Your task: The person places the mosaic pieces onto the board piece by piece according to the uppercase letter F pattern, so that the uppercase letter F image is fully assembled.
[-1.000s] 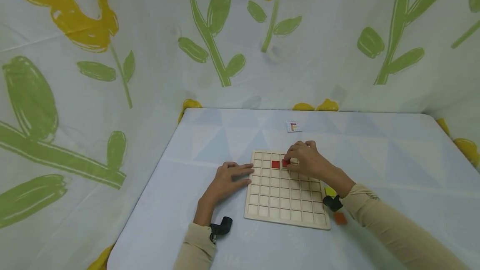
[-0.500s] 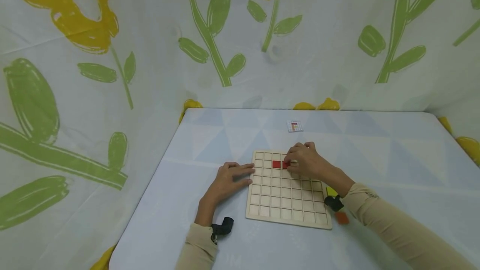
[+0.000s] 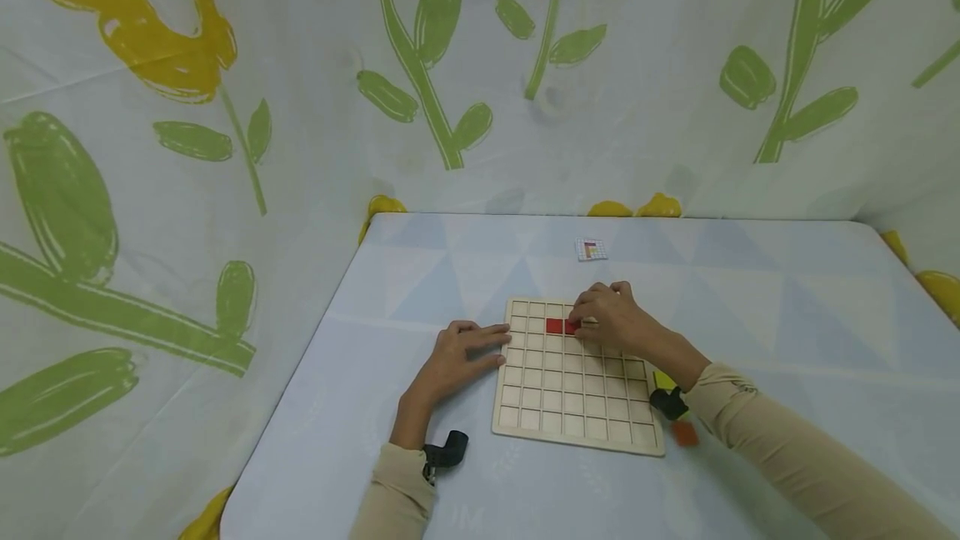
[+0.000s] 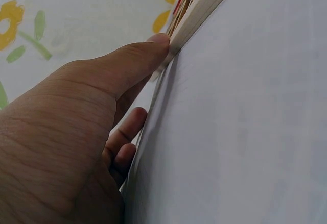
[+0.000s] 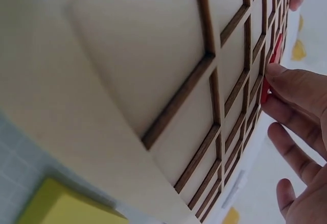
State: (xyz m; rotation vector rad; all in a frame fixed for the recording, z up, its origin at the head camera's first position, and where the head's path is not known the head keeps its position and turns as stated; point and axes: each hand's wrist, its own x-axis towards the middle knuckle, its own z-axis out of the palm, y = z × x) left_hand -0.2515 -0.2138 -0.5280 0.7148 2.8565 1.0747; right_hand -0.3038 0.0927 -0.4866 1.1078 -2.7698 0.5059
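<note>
A wooden grid board (image 3: 551, 400) lies on the table in the head view. In one of its upper cells sits a red square tile (image 3: 554, 326). Just right of it, my right hand (image 3: 611, 322) pinches a second red tile (image 3: 572, 327) between thumb and index finger, down at the board; fingers partly cover it. The right wrist view shows this pinched red tile (image 5: 265, 91) close to the grid's surface. At the board's left edge rests my left hand (image 3: 456, 361), fingers extended. Its thumb touches the wooden side (image 4: 186, 30) in the left wrist view.
Right of the board lie a yellow tile (image 3: 663, 382) and an orange tile (image 3: 684, 432), partly behind the right wrist's black camera (image 3: 670, 403). A small card with a coloured grid pattern (image 3: 591, 250) lies beyond the board. A flowered curtain (image 3: 300, 148) surrounds the table.
The pinched red tile has settled closer against the left red tile, narrowing the gap between them. Both hands stay almost in place, and the head view has shifted slightly.
</note>
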